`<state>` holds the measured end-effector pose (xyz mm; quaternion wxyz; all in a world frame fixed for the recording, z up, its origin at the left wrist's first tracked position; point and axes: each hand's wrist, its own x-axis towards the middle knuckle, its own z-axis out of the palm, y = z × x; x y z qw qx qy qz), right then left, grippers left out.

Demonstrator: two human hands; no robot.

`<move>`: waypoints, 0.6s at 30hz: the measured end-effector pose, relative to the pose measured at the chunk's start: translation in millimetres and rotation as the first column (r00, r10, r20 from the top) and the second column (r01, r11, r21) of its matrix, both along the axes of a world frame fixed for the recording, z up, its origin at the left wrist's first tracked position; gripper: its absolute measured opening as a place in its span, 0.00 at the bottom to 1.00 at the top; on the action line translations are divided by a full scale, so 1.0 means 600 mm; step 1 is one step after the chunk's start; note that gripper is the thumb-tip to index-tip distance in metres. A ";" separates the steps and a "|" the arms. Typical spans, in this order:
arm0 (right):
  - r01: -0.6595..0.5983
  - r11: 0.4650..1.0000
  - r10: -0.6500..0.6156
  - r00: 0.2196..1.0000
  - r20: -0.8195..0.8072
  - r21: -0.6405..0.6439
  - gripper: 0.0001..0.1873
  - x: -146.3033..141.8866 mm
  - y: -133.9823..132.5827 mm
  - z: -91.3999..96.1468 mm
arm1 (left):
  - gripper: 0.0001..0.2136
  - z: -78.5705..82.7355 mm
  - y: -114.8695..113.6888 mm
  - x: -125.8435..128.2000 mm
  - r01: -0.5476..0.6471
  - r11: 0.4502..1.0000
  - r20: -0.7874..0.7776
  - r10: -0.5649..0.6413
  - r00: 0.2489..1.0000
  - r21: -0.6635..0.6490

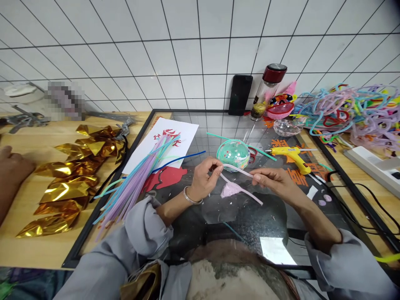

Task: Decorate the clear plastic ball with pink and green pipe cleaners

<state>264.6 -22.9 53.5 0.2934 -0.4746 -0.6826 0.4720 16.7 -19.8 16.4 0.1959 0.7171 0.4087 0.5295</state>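
Between my two hands runs a pale pink pipe cleaner (236,168), bent back on itself near the left fingertips. My left hand (206,177) pinches its bend, and my right hand (272,181) grips it farther along between thumb and fingers. Just below lies a small pale pink fuzzy piece (230,190), close to the lower strand; whether they are joined I cannot tell. Behind my hands sits a clear round shell with green lining (233,154). A teal pipe cleaner (262,154) passes behind the shell, near red-handled scissors (253,155).
Pastel pipe cleaners (137,179) lie across white paper (184,127) at left, beside gold foil pieces (67,187). A yellow glue gun (292,156), a glass bottle (265,93), a phone (240,95) and a power strip (371,162) are rightward. Another person's hand (14,166) rests far left.
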 end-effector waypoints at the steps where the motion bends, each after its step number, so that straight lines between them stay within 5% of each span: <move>1: -0.018 1.000 0.018 1.000 0.009 0.007 0.23 -0.001 -0.001 0.001 | 0.08 -0.001 0.000 0.000 0.001 1.000 0.001 -0.001 1.000 0.000; 9: -0.143 0.958 0.113 0.985 0.131 0.248 0.19 -0.018 -0.015 0.011 | 0.09 -0.007 -0.003 0.007 0.069 0.990 0.113 -0.055 0.992 -0.123; 18: -0.169 0.980 0.156 0.981 0.119 0.108 0.23 -0.019 -0.021 0.014 | 0.13 0.000 -0.003 0.012 0.123 0.953 0.366 -0.014 0.930 -0.277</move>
